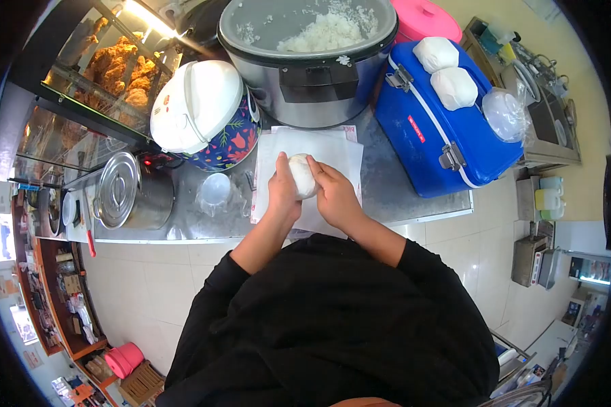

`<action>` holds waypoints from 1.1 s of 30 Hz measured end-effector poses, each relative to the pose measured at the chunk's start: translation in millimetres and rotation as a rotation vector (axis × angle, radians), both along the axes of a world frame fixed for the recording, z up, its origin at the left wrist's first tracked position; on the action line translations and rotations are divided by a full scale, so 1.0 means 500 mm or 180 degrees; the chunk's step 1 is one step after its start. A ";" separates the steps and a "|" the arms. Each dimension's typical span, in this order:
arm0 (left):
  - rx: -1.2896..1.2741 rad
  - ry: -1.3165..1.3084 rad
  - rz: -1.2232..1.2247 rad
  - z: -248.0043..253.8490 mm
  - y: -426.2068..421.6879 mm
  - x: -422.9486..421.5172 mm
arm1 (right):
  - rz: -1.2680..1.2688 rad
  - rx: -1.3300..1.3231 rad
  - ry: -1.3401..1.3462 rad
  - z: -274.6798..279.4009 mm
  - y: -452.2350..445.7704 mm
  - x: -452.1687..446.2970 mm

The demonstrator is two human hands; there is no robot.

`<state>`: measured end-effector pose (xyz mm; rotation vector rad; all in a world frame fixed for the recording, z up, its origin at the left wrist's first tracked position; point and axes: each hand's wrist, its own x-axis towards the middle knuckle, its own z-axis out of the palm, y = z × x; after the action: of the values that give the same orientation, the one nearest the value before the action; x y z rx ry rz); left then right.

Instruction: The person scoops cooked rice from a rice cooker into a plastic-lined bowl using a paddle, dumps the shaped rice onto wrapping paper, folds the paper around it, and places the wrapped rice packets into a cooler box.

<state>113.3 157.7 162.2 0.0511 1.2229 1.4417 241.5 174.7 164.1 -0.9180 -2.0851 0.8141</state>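
A rounded white paper-wrapped bundle [302, 176] is held between my left hand [283, 190] and my right hand [335, 193], over a stack of white paper sheets [343, 159] on the metal table. My left hand presses its left side and my right hand its right side. Behind the sheets stands a large cooker [319, 91] with its top open and white rice [329, 32] inside. Two similar white bundles, one [436, 54] behind the other [453, 88], lie on a blue cooler box [407, 115].
A floral rice cooker [227, 139] and a lidded steel pot [153, 197] stand to the left, near a glass case of fried chicken [119, 74]. A clear plastic cup [216, 189] lies left of the sheets; plastic bowls [504, 114] sit on the cooler.
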 end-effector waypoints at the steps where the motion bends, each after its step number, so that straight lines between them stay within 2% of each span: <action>1: 0.0138 -0.0052 -0.0023 0.013 -0.005 0.005 | 0.0028 -0.0411 0.0260 0.019 -0.006 0.004; 3: 0.0423 -0.0153 -0.0073 0.039 -0.011 0.013 | 0.0087 -0.1226 0.0780 0.058 -0.011 0.011; 6: 0.0633 0.0123 0.0088 0.090 -0.005 0.035 | -0.0017 -0.1271 0.1570 0.070 -0.005 0.006; 9: 0.1032 0.0798 0.0034 0.116 0.000 0.043 | 0.0148 -0.1790 0.2599 0.088 -0.005 0.003; 12: 0.1181 0.1881 -0.0702 0.134 -0.011 0.027 | 0.0361 -0.1415 0.1341 0.115 0.036 0.061; 15: 0.1701 0.2484 -0.1130 0.126 -0.006 0.024 | 0.0462 -0.1553 0.0401 0.207 0.051 0.095; 19: 0.2215 0.2064 -0.1183 0.163 0.018 0.040 | 0.0681 -0.1349 0.0047 0.280 0.092 0.120; 20: 0.2756 0.1554 -0.1285 0.165 0.024 0.028 | 0.0665 -0.1415 0.0050 0.316 0.112 0.134; 21: 0.2779 0.1731 -0.1133 0.176 0.023 0.013 | 0.0776 -0.1849 0.0398 0.349 0.136 0.151; 22: 0.2799 0.1906 -0.0972 0.195 0.017 -0.003 | 0.0536 -0.1371 0.0307 0.388 0.167 0.171; 24: 0.2728 0.2129 -0.0616 0.207 0.004 -0.053 | -0.0158 -0.1411 0.0763 0.457 0.245 0.221; 26: 0.2407 0.2074 -0.0232 0.202 -0.015 -0.113 | -0.0728 -0.1079 0.0974 0.505 0.362 0.274; 27: 0.2156 0.1965 -0.0035 0.198 -0.027 -0.141 | -0.1065 -0.0884 0.0570 0.516 0.429 0.311; 29: 0.1917 0.1931 0.0441 0.172 -0.046 -0.194 | -0.1532 -0.1273 -0.0125 0.543 0.505 0.358; 31: 0.1662 0.1910 0.0779 0.164 -0.065 -0.226 | -0.1764 -0.1873 -0.0575 0.518 0.591 0.404; 33: 0.1566 0.1957 0.0896 0.141 -0.085 -0.261 | -0.1678 -0.2522 -0.0361 0.465 0.647 0.439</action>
<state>-17.3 115.0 233.0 0.7280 1.3595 2.0387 460.9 498.0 396.7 -1.8627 -1.4558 1.3251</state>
